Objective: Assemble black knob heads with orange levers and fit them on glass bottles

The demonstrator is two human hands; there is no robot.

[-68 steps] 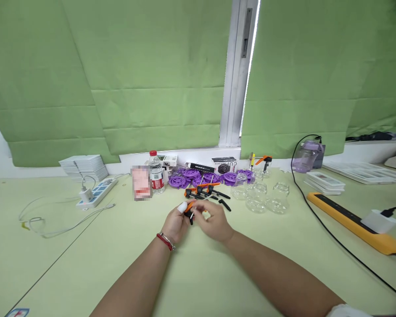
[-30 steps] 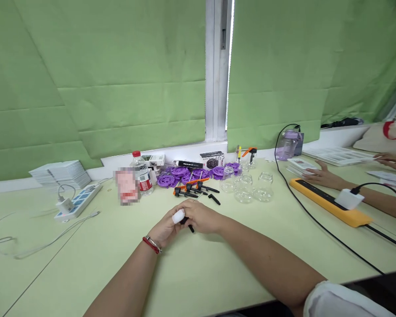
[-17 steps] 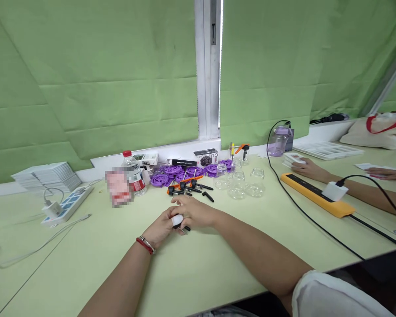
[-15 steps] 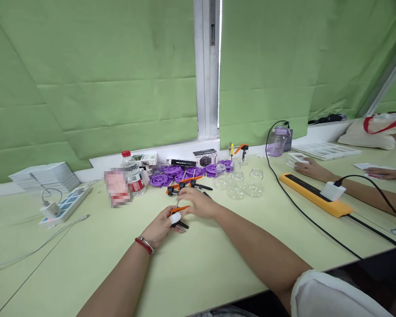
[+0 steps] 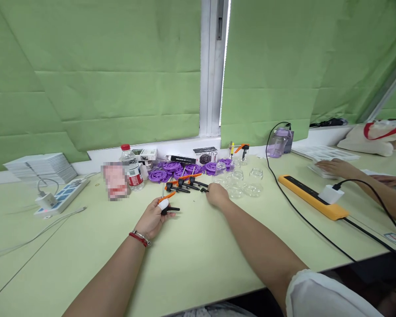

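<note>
My left hand (image 5: 153,220), a white wrap on its thumb, is closed around a black-and-orange crank part (image 5: 167,203). A thin metal rod stands up from this part and a black stem points right. Further forward, my right hand (image 5: 218,194) has its fingers closed on a small black L-shaped piece (image 5: 203,190); only its left end shows. Just left of that hand lie several similar black-and-orange crank parts (image 5: 182,185) in a row. Purple spoked discs (image 5: 158,175) are heaped behind them. Several clear jars (image 5: 253,187) stand right of my right hand.
A red-capped bottle (image 5: 135,176) and a pink blurred packet (image 5: 116,181) stand left of the discs. White power strip (image 5: 63,198) at left; orange power strip (image 5: 312,198) and black cable (image 5: 303,213) at right. A co-worker's hand (image 5: 333,167) rests on white cards.
My hands have come apart. The left keeps the crank part and has drawn slightly left; the right has let go of it and reached forward to the small black piece. The view has shifted.
</note>
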